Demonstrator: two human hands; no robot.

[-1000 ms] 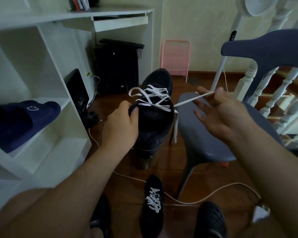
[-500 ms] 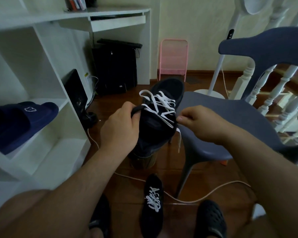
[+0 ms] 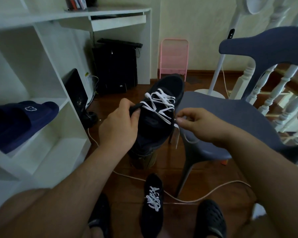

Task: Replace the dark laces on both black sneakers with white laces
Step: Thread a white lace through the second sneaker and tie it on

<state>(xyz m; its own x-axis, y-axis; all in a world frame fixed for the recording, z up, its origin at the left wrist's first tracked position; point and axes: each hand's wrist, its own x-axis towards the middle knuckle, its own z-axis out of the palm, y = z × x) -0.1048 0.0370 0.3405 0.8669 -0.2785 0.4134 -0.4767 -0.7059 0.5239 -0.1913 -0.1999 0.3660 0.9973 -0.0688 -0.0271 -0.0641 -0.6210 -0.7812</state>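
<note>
Black sneaker (image 3: 155, 117) threaded with a flat white lace (image 3: 159, 104) is held up in front of the person, toe pointing away. Left hand (image 3: 118, 126) grips its collar edge, thumb curled over the rim. Right hand (image 3: 194, 121) pinches the lace's loose end beside the top eyelet. Just beside it stands a grey-blue plastic chair (image 3: 230, 117). Below, a second black sneaker with white laces (image 3: 152, 201) lies on the wooden floor (image 3: 127, 186).

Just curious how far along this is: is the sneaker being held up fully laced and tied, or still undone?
Laced but untied. White lace crisscrosses the held sneaker; a loose end hangs where the right hand pinches it.
</note>
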